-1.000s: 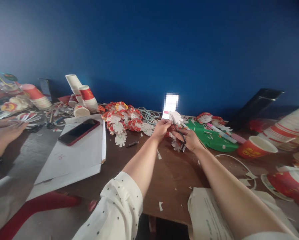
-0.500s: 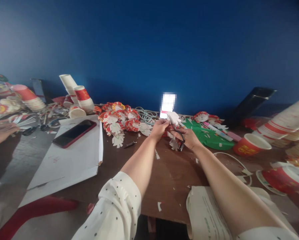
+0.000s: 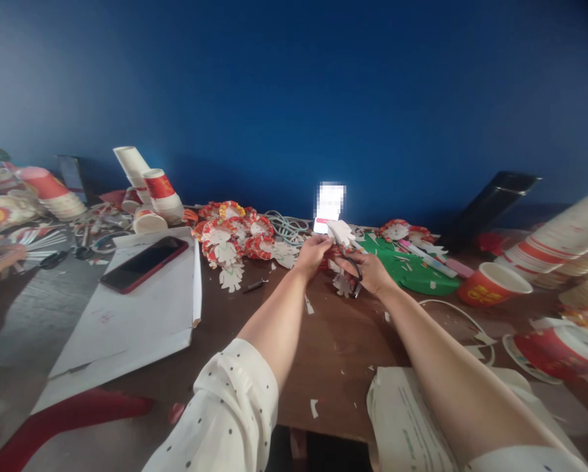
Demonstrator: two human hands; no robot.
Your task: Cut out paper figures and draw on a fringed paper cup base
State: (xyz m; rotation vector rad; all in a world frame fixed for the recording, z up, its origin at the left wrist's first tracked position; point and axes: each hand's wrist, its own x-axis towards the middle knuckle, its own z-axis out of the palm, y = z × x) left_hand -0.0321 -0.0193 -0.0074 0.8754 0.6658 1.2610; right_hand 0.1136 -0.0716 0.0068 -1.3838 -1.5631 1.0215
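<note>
Above the brown worktop (image 3: 343,354), the left hand (image 3: 314,252) has its grip closed on a white paper cutout (image 3: 341,231). The right hand (image 3: 370,270) is closed through the handles of black scissors (image 3: 351,262), whose blades meet the cutout. A green sheet (image 3: 411,272) lies just behind, a phone (image 3: 143,263) well left.

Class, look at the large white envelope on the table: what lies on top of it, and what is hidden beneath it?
A red-cased phone lies screen-up on the white envelope, near its far end. The envelope rests on the brown table; anything under the envelope is covered.
</note>
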